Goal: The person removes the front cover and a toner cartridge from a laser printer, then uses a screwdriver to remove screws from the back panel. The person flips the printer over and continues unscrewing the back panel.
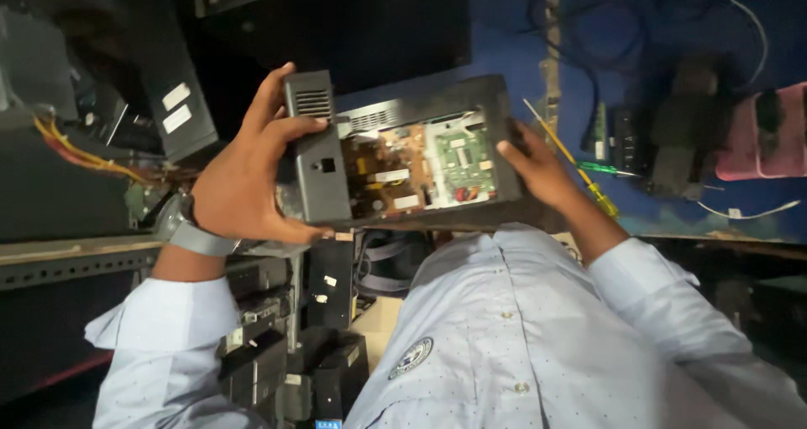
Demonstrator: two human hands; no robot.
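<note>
1. Above the pale blue shirt (538, 328), an opened black electronic unit (412, 156) was held up between both hands, its cover off and its boards exposed.
2. The left hand (244, 177) had its grip closed around the unit's vented black end panel (315, 147), thumb across the front face.
3. The right hand (542, 173) clasped the unit's opposite edge, fingers curled behind the casing.
4. Inside the unit, a brown power board (382, 173) sat beside a green circuit board (461, 162).
5. A yellow-handled screwdriver (580, 173) lay just right of the unit, near the right hand.
6. Judged from this hold, keeping fingers on the casing and off the boards, and the unit level, would have served best.
7. Stacked black boxes (286, 362) sat below the unit.
</note>
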